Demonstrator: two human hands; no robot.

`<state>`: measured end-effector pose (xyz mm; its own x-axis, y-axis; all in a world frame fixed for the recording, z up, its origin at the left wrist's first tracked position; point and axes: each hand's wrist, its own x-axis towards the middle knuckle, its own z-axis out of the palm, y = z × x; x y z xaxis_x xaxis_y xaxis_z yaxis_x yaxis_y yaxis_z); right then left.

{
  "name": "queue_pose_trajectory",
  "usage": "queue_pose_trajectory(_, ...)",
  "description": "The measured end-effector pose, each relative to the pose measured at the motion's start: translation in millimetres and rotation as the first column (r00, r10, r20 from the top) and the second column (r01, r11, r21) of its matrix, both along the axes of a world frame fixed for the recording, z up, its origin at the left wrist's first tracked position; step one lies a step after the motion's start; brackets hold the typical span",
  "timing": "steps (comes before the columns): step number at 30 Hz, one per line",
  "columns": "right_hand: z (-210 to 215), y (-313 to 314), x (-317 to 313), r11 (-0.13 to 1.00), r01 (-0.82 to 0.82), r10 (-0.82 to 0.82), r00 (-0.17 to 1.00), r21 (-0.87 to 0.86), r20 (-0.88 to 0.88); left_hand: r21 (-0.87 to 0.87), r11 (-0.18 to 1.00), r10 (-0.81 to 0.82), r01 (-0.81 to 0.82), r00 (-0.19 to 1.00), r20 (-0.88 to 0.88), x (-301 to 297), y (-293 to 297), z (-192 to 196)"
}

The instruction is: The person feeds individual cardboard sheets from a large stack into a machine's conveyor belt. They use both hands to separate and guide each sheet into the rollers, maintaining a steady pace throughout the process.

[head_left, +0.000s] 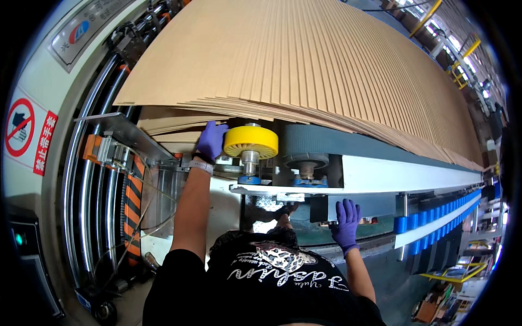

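My left hand, in a purple glove, reaches up to the near edges of the brown cardboard sheets, just left of a yellow ribbed wheel. Its fingers look stretched out against the sheets, their tips partly hidden. Lower on the right, my right hand, also purple-gloved, has its fingers spread and raised against a grey box-like part under the white side rail. Nothing shows in its grip. Above both hands, a long row of overlapping cardboard sheets leans along a dark green belt.
Metal rollers and an orange-and-black striped guard stand to the left, with thin hoses hanging nearby. A pale machine panel bears a prohibition sign. Blue rollers line the right, and a yellow frame stands beyond.
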<state>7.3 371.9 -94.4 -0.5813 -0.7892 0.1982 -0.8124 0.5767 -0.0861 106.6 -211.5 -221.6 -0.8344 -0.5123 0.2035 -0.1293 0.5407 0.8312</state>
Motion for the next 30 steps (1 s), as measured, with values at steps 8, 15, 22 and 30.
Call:
queue_pose_trajectory(8, 2.4, -3.1, 3.2, 1.000, 0.022, -0.022, 1.000, -0.023, -0.007, 0.516, 0.844, 0.097, 0.143, 0.907, -0.409, 28.8, 15.6, 35.8)
queue_pose_trajectory(15, -6.6, 4.4, 3.7, 0.999, 0.023, -0.024, 0.999, -0.031, -0.030, 0.776, 0.606, 0.686, -0.172, 0.607, -0.401, 31.0, 38.2, 132.3)
queue_pose_trajectory(22, -6.7, 5.2, 2.8, 0.999, 0.017, -0.019, 0.998, -0.038, -0.052, 0.932, 0.110, 0.589, 0.346, 0.733, -0.341, 12.9, 21.4, 164.5)
queue_pose_trajectory(30, -7.0, 3.2, 2.6, 0.999, 0.033, -0.033, 0.999, -0.012, -0.024, 0.937, 0.291, 0.671, 0.192, 0.657, -0.343, 7.7, -15.8, 171.6)
